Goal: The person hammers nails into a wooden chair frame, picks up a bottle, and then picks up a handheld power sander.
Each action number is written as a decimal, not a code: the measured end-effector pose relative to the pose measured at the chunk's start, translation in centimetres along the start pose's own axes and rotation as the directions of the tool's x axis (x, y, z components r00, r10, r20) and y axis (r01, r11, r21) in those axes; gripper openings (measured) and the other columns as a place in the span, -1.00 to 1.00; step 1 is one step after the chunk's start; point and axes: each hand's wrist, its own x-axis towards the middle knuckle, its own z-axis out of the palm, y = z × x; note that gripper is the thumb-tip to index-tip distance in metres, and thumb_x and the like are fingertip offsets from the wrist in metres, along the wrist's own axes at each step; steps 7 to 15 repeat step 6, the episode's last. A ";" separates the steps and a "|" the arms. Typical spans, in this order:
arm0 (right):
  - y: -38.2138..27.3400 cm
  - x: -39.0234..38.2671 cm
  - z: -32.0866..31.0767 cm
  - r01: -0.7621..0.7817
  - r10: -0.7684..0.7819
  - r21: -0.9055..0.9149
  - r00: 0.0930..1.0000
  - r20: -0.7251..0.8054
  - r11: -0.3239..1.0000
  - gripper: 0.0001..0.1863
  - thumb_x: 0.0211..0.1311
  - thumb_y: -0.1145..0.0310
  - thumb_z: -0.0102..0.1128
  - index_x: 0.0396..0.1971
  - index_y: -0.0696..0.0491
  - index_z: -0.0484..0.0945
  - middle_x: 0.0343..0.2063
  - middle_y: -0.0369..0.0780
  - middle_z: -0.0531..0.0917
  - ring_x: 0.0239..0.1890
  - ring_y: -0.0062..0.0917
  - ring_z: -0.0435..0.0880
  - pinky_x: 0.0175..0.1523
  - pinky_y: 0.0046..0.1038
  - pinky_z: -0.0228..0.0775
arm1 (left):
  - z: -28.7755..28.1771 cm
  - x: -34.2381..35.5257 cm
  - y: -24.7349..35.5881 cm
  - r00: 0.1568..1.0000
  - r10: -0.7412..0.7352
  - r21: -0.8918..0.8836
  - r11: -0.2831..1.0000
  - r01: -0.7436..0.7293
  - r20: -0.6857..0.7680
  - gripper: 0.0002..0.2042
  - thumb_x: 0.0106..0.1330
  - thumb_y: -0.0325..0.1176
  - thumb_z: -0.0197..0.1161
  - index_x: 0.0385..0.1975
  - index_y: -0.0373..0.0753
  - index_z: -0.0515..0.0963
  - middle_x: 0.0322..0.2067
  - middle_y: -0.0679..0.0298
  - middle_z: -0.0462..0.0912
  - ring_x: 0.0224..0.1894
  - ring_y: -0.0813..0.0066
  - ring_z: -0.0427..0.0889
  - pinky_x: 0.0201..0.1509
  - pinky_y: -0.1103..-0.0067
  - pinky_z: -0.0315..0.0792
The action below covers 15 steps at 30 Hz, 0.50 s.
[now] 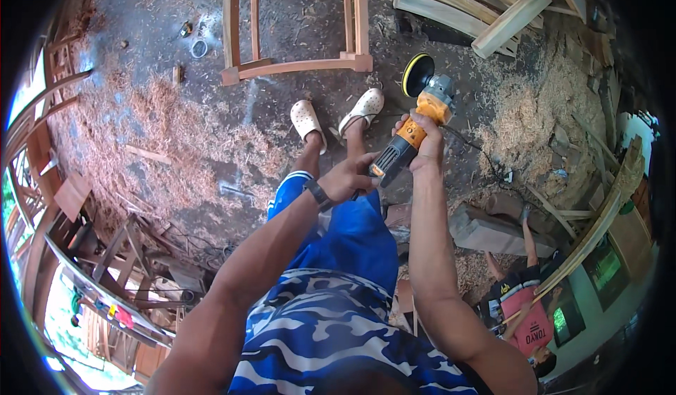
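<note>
An angle grinder (414,129) with a yellow and black body is held up in front of my legs, tilted to the upper right. A round pad with a yellow rim (418,75) is fitted at its metal head. My right hand (428,141) is wrapped round the yellow part of the body. My left hand (348,177) grips the black rear end, its fingertips partly hidden. Beyond my feet stands a wooden frame (296,67) with upright legs and a curved rail.
Wood shavings (169,120) cover much of the floor. Cut boards (458,11) are piled at the far right. A thick timber block (493,229) lies to my right, near another person (528,310). A small round container (199,48) sits at the far left. Dark cord runs along the floor.
</note>
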 end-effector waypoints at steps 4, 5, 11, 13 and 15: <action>1.6 0.6 -0.3 0.019 -0.018 -0.083 1.000 0.010 0.996 -0.59 0.08 0.35 0.40 -0.08 0.09 0.50 -0.35 -0.18 0.63 -0.33 -0.38 0.68 -0.15 -0.26 0.63 | -1.3 -0.5 -2.1 0.999 0.036 0.021 0.999 -0.035 -0.030 -0.27 0.30 -0.41 0.39 0.49 -0.19 0.25 -0.13 0.46 0.60 -0.39 0.71 0.45 -0.36 0.71 0.27; 1.9 0.9 -0.4 0.012 -0.010 -0.097 1.000 0.024 0.995 -0.59 0.08 0.34 0.40 -0.07 0.09 0.50 -0.34 -0.18 0.63 -0.32 -0.37 0.69 -0.12 -0.25 0.62 | -1.4 -0.5 -2.4 0.999 0.040 -0.036 0.999 -0.041 -0.030 -0.25 0.30 -0.39 0.40 0.50 -0.17 0.23 -0.13 0.47 0.61 -0.39 0.70 0.45 -0.37 0.70 0.28; 2.2 1.2 -0.6 0.003 0.001 -0.114 0.999 0.036 0.994 -0.58 0.08 0.33 0.40 -0.06 0.09 0.50 -0.32 -0.17 0.63 -0.30 -0.37 0.69 -0.10 -0.24 0.62 | -1.4 -0.4 -2.7 0.999 0.044 -0.096 0.994 -0.046 -0.030 -0.24 0.30 -0.37 0.42 0.51 -0.15 0.22 -0.13 0.47 0.61 -0.40 0.69 0.45 -0.37 0.69 0.28; 2.2 1.2 -0.6 0.003 0.001 -0.114 0.999 0.036 0.994 -0.58 0.08 0.33 0.40 -0.06 0.09 0.50 -0.32 -0.17 0.63 -0.30 -0.37 0.69 -0.10 -0.24 0.62 | -1.4 -0.4 -2.7 0.999 0.044 -0.096 0.994 -0.046 -0.030 -0.24 0.30 -0.37 0.42 0.51 -0.15 0.22 -0.13 0.47 0.61 -0.40 0.69 0.45 -0.37 0.69 0.28; 2.2 1.2 -0.6 0.003 0.001 -0.114 0.999 0.036 0.994 -0.58 0.08 0.33 0.40 -0.06 0.09 0.50 -0.32 -0.17 0.63 -0.30 -0.37 0.69 -0.10 -0.24 0.62 | -1.4 -0.4 -2.7 0.999 0.044 -0.096 0.994 -0.046 -0.030 -0.24 0.30 -0.37 0.42 0.51 -0.15 0.22 -0.13 0.47 0.61 -0.40 0.69 0.45 -0.37 0.69 0.28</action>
